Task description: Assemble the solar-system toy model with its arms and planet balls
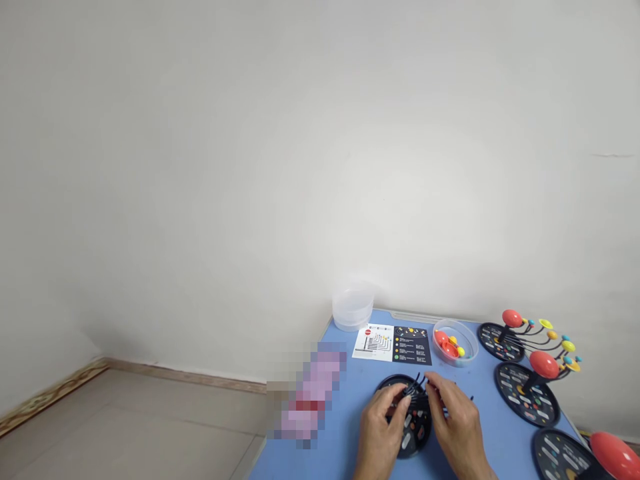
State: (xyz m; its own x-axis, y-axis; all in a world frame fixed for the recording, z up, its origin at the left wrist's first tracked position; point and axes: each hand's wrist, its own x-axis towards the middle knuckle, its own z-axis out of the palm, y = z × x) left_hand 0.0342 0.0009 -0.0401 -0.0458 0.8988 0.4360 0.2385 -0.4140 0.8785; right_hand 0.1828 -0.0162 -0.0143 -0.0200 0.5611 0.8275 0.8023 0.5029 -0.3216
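Over a round black printed base (419,432) on the blue table, my left hand (383,427) and my right hand (456,419) work close together. Thumb and fingers of the left are closed around a bunch of thin black curved arms (416,389), near where they come together. My right hand pinches one of these arms close to its upper end. Several arms fan out between and beyond the fingers. Parts of the base and of the arms are hidden behind both hands.
Behind the hands lies a printed instruction sheet (393,344). A clear tub (456,361) holds red and yellow parts; stacked clear tubs (353,310) stand back left. Along the right edge are solar system models (527,393) with red balls. A pixelated pink patch (320,380) borders the left.
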